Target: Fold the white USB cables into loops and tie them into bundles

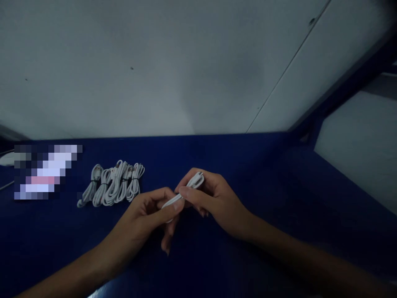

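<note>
A folded white cable (194,181) is held between both hands above the blue table. My left hand (155,211) pinches its lower left end between thumb and fingers. My right hand (217,198) grips its middle, thumb on top, with a connector and a small loop sticking out above the thumb. The fingertips of the two hands nearly meet at the cable. To the left of my hands lies a row of several bundled white cables (119,184), some with a dark tie around the middle.
The blue table (248,165) runs back to a pale grey wall (155,82). A blurred-out bright object (49,169) lies at the far left, beside a white item (8,159) and a thin wire. A dark blue frame with a pale panel (356,145) stands at the right.
</note>
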`<state>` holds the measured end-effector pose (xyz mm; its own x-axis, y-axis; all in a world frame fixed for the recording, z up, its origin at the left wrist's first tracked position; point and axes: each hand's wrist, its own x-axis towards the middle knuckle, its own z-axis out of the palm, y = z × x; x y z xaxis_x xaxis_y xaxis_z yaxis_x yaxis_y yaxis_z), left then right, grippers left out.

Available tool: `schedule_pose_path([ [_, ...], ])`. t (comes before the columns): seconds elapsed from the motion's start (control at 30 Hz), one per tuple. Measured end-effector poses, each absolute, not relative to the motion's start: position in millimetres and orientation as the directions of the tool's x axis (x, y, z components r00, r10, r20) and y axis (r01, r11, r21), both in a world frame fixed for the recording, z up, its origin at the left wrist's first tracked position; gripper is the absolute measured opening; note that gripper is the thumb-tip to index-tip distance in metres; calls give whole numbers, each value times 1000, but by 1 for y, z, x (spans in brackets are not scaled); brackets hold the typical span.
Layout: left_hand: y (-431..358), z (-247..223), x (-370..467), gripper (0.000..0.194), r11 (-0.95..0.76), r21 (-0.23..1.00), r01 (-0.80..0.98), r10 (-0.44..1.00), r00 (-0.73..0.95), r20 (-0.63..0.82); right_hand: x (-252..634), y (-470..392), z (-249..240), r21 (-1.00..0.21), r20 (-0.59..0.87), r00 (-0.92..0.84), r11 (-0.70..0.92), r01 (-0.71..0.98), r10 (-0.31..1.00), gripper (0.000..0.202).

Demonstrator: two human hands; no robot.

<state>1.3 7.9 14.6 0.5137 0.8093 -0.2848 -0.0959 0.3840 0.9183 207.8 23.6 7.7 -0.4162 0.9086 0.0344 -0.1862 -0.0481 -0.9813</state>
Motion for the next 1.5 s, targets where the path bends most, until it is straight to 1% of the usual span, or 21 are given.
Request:
schedule_pose_path([
  [0.13, 8, 12, 1, 35, 376, 924, -73, 787, 551, -276, 206, 23, 8, -970, 40, -448, -74, -233, 893, 15],
  [0.27, 7, 13, 2, 37, 379, 924, -59, 788, 544, -288, 204, 21, 8, -966, 42, -432, -73, -246, 901, 20],
  [0.37, 7, 14, 3, 31, 364, 929, -69, 795, 543, -272, 203, 22, 7, -974, 33, -359, -52, -222, 933, 21],
  [0.47, 7, 13, 4, 25, 354, 931, -93, 813, 523, -257, 203, 24, 5, -981, 30, -251, -20, -194, 968, 29],
  [0.53, 8, 12, 4, 25, 337, 937, -93, 845, 470, -257, 204, 27, 4, -983, 20, -185, -14, -184, 983, 35],
  [0.6, 9, 13, 3, 27, 280, 959, -43, 887, 394, -242, 205, 29, 4, -983, 3, -150, -25, -182, 989, 39],
  [0.67, 9, 15, 1, 25, 177, 983, 41, 934, 309, -181, 205, 29, 4, -983, -25, -158, -53, -177, 987, 41],
  [0.77, 7, 19, 0, 14, 36, 988, 147, 981, 183, -63, 205, 28, 6, -982, -64, -217, -100, -163, 974, 41],
  [0.87, 5, 21, 1, 9, 5, 982, 187, 993, 117, -27, 205, 26, 7, -981, -64, -272, -111, -158, 960, 43],
  [1.0, 3, 22, 1, 8, -19, 974, 226, 991, 137, -13, 204, 25, 6, -981, -56, -281, -105, -165, 958, 41],
  [1.13, 3, 24, 0, 12, -86, 953, 290, 986, 161, 40, 205, 26, 5, -981, -46, -301, -100, -166, 953, 40],
  [1.23, 3, 25, -2, 11, -121, 944, 308, 984, 165, 72, 205, 26, 6, -981, -29, -308, -86, -172, 951, 40],
  [1.4, 2, 24, -3, 8, -107, 946, 305, 984, 167, 57, 204, 25, 7, -981, -41, -305, -97, -170, 951, 42],
  [1.5, 1, 24, -3, 9, -131, 935, 330, 982, 172, 77, 203, 22, 6, -979, -23, -305, -84, -187, 952, 41],
])
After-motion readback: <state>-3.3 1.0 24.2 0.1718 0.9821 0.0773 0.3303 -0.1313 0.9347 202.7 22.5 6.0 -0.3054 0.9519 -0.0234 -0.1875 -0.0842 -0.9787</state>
